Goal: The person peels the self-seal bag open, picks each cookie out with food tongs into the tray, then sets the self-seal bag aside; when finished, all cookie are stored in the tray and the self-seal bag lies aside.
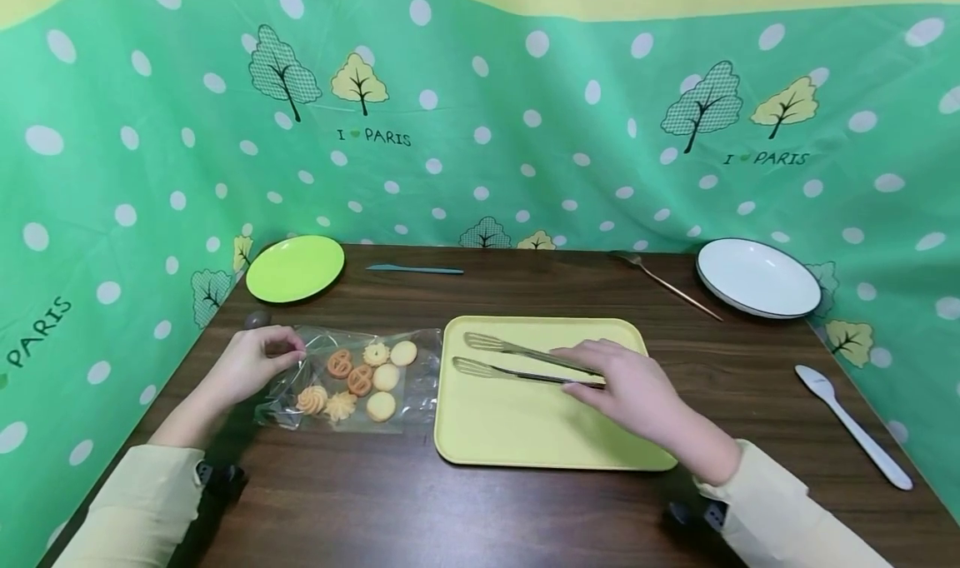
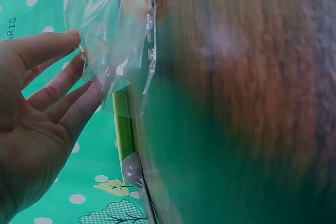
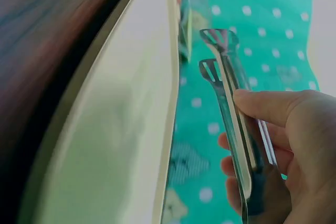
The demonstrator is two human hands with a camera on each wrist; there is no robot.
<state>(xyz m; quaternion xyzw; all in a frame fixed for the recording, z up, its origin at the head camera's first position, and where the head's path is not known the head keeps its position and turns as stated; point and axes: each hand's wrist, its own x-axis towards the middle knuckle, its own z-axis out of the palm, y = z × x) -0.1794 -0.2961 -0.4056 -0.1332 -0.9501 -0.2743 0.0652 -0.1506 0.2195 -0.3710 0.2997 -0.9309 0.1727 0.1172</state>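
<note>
A clear plastic bag (image 1: 422, 360) of several cookies (image 1: 381, 406) lies on the table, left of a yellow tray (image 1: 525, 443). My left hand (image 1: 251, 361) pinches the bag's left end between thumb and fingers; that end is lifted in the left wrist view, where the bag film (image 2: 105, 51) meets the fingertips. Over the tray, my right hand (image 1: 633, 385) grips metal tongs (image 1: 525, 352). The tongs' two arms stand apart, their slotted ends pointing left toward the bag, with nothing between them. In the right wrist view the thumb presses one arm of the tongs (image 3: 231, 103).
At the back left are a green plate (image 1: 295, 270) and a blue knife (image 1: 416, 269). A copper-coloured fork (image 1: 667, 285) and a white plate (image 1: 757, 276) lie at the back right. A white butter knife (image 1: 855, 426) is at the right; a grey round-ended utensil (image 1: 257, 319) lies behind my left hand.
</note>
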